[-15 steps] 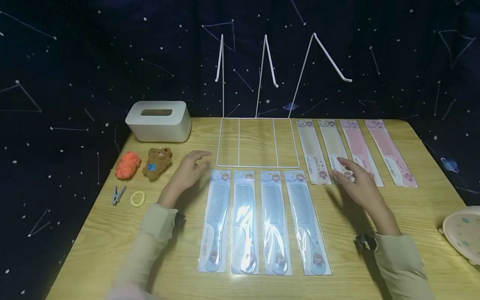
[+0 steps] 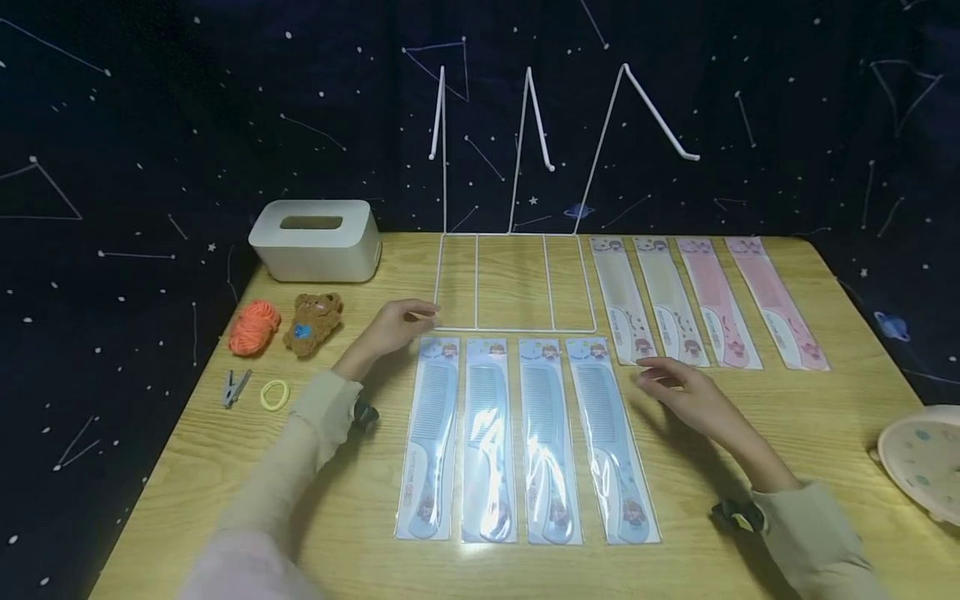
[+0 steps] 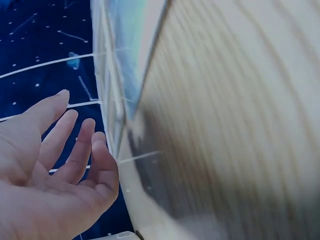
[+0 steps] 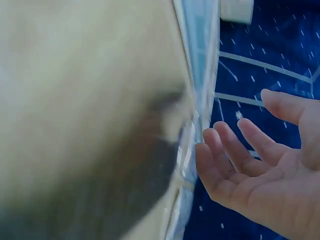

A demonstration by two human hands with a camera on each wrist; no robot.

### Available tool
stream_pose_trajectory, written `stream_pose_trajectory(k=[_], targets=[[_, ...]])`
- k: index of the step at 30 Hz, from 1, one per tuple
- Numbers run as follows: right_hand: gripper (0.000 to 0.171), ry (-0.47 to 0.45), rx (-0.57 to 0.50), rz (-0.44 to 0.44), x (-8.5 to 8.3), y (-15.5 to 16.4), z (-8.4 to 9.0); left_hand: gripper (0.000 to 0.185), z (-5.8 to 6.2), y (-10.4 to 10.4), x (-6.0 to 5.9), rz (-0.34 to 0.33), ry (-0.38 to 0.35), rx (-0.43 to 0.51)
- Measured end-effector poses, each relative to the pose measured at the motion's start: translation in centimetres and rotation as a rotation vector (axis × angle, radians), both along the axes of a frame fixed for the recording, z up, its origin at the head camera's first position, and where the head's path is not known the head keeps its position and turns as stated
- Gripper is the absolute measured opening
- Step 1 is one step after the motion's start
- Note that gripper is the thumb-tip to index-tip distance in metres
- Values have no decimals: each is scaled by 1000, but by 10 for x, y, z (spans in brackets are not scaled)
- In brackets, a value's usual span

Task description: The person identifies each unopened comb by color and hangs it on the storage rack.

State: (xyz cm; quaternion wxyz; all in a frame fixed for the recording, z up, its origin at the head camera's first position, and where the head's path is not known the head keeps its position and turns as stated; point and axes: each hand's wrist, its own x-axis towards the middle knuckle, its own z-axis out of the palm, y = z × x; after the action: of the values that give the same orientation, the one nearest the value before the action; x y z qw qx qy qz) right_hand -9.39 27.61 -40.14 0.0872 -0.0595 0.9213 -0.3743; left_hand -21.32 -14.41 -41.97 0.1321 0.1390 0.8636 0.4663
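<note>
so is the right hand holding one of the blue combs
No, the right hand hovers open beside the blue combs, gripping nothing.

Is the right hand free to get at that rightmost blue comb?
Probably yes. The right hand hovers open and empty just beside the rightmost blue comb, which lies flat on the table with nothing on top of it.

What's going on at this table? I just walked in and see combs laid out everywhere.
A person sits at a wooden table with both hands open and holding nothing. The left hand reaches toward the near left corner of a white wire rack, just above a row of four packaged blue combs. The right hand hovers beside the rightmost blue comb, just below four more packaged combs, two pale and two pink. All eight combs lie flat on the table; none hangs on the rack.
</note>
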Motion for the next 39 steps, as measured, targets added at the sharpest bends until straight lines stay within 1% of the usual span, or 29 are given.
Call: stream_pose_trajectory(k=[3, 6, 8, 10, 13, 15, 20, 21, 24, 29, 36, 39], targets=[[46, -40, -1, 52, 7, -7, -6, 36, -3, 0, -5, -4, -42, -12], [48, -27, 7, 97, 13, -14, -11, 37, -8, -1, -12, -5, -52, -36], [52, -1, 40, 116, 17, -18, -13, 37, -11, -2, -15, 0, -65, -47], [62, 9, 89, 128, 20, -23, -15, 36, -13, -3, -17, 1, -64, -58], [76, 5, 168, 140, 23, -29, -17, 37, -15, -5, -18, -1, -66, -63], [81, 13, 202, 151, 25, -32, -18, 37, -15, -6, -18, 0, -55, -64], [78, 80, 254, 170, 27, -36, -21, 37, -16, -6, -20, 9, -75, -66], [77, 85, 255, 172, 27, -37, -21, 37, -17, -6, -22, 12, -93, -69], [76, 79, 255, 164, 29, -39, -22, 37, -19, -5, -25, 19, -112, -92], [76, 28, 226, 118, 28, -48, -18, 36, -21, -6, -29, 27, -108, -122], [80, 12, 151, 90, 26, -49, -18, 35, -24, -4, -27, 36, -92, -98], [81, -27, 111, 85, 27, -47, -19, 35, -26, -3, -25, 38, -84, -103]])
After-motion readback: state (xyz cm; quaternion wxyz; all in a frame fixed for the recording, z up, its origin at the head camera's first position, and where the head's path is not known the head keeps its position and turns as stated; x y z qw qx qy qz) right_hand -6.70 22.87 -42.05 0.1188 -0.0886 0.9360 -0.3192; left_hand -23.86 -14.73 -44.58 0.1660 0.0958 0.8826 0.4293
